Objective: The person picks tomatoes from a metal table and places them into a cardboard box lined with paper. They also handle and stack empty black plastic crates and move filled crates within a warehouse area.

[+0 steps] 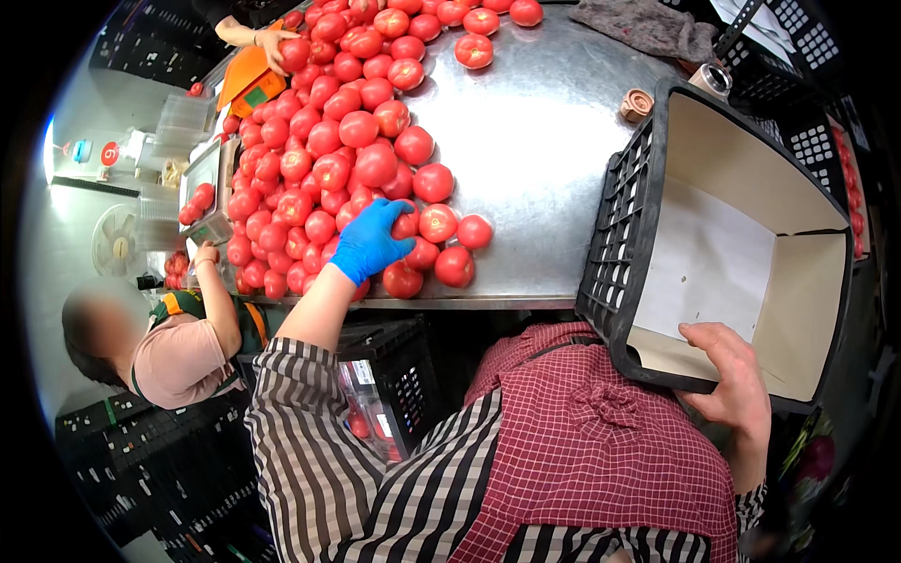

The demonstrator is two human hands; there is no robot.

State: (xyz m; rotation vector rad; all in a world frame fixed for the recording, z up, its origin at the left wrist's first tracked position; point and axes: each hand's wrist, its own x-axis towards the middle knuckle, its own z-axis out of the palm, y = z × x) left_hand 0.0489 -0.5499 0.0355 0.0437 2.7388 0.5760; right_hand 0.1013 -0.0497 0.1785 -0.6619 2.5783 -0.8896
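A large heap of red tomatoes [310, 169] covers the left part of a metal table [514, 155]. My left hand [376, 239], in a blue glove, lies over the heap's near right side, its fingers around a tomato [405, 222]. Several loose tomatoes sit just right of it. My bare right hand [732, 380] is at the near rim of a black plastic crate [658, 211], thumb outside and fingers over the inner side. The crate is tilted towards me, lined with pale cardboard, and holds only small specks.
Across the heap, another person's hand [273, 48] touches a tomato beside an orange container [250, 77]. A co-worker [183, 345] stands at left near a scale [204, 179]. Beyond the crate are a brown lid [636, 104], an open flask [712, 79] and a grey cloth [644, 28]. A crate [394, 387] stands below the table.
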